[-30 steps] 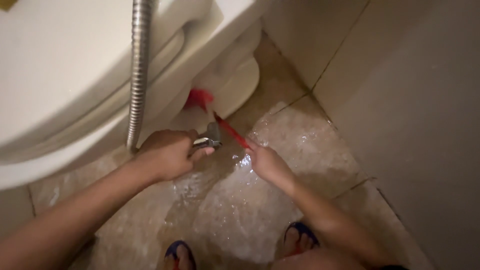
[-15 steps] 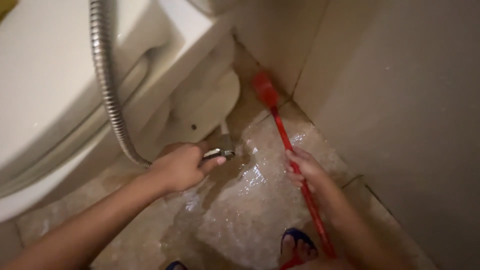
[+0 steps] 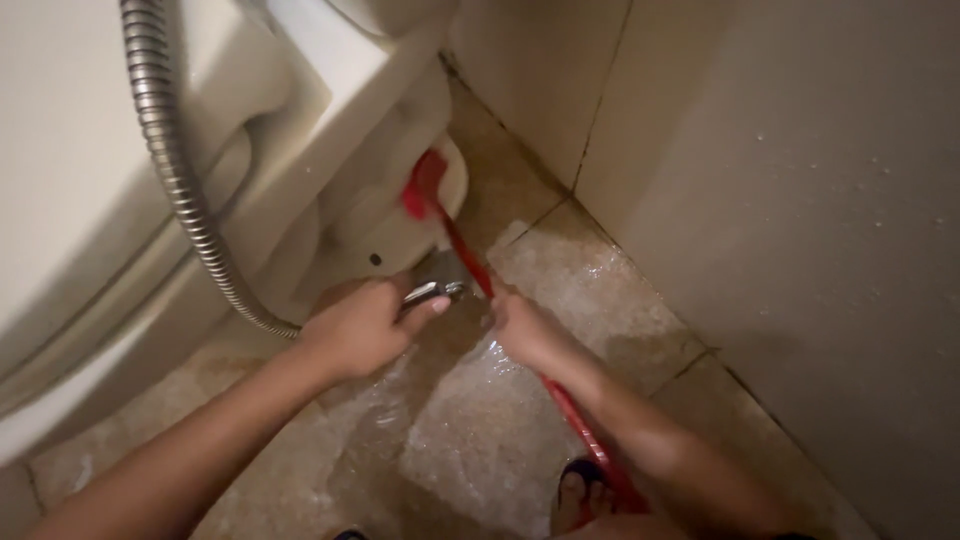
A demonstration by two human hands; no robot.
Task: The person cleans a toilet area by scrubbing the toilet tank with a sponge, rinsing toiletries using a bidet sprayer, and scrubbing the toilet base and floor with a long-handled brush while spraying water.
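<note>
Red plastic, the long-handled brush (image 3: pixel 440 215) runs from your right hand (image 3: pixel 525 330) ahead to the toilet base (image 3: pixel 400 235), its head pressed against the white porcelain. Your right hand is wrapped around the handle partway along; it looks light and stiff, likely slick when wet, so grip mid-shaft. Your left hand (image 3: pixel 360 325) is closed on the metal spray nozzle (image 3: pixel 435 290), its ribbed hose (image 3: pixel 175 180) trailing up beside it, above the wet floor tiles (image 3: pixel 500 410).

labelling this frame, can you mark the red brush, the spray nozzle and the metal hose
red brush (image 3: pixel 424 190), head view, on its red bristle head against the toilet base
spray nozzle (image 3: pixel 440 280), head view, on the metal head past the left hand's thumb
metal hose (image 3: pixel 170 170), head view, on its ribbed middle stretch
</note>
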